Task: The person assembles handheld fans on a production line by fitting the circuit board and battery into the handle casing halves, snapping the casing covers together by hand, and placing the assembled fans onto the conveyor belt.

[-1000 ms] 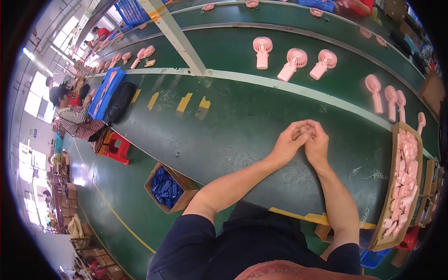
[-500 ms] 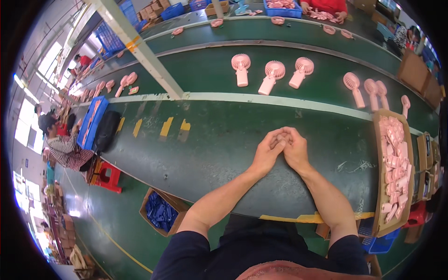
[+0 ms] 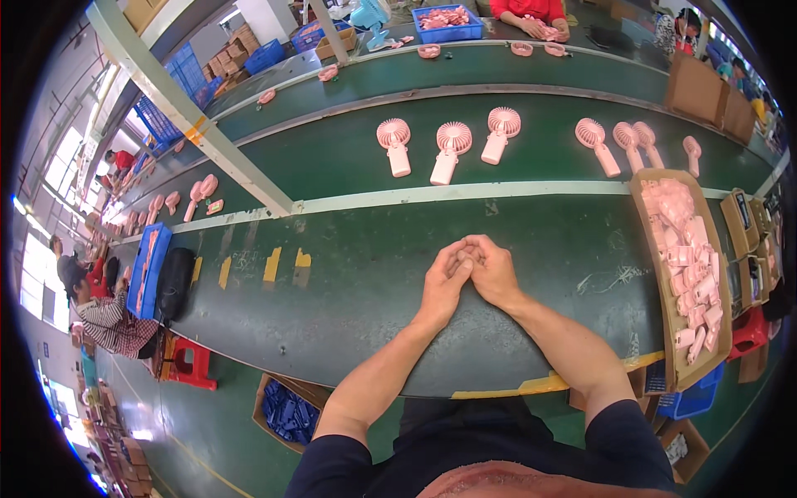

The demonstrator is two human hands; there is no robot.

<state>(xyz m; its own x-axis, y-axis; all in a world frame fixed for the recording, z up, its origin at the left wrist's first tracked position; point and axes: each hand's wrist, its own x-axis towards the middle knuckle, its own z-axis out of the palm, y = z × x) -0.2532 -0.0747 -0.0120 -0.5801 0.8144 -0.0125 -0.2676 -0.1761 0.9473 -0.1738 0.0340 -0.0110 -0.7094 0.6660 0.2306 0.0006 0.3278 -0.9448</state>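
Note:
My left hand and my right hand rest together over the dark green worktable, fingers curled and closed against each other. No object shows in either of them; the space between the palms is hidden. Beyond the hands, on a green belt, lie three pink handheld fans with round grilles and short handles. More pink fans lie farther right on the same belt. To the right of my right hand, a long cardboard tray is heaped with pink plastic parts.
A slanted pale metal post rises at the left. Near the table's left end are a blue bin and a black bag. Below stands a carton of blue parts. Across the belts, a person in red handles pink pieces.
The head view has turned a little, so the fans, the post and the tray sit farther left. Both hands stay clasped, the fingers slightly resettled.

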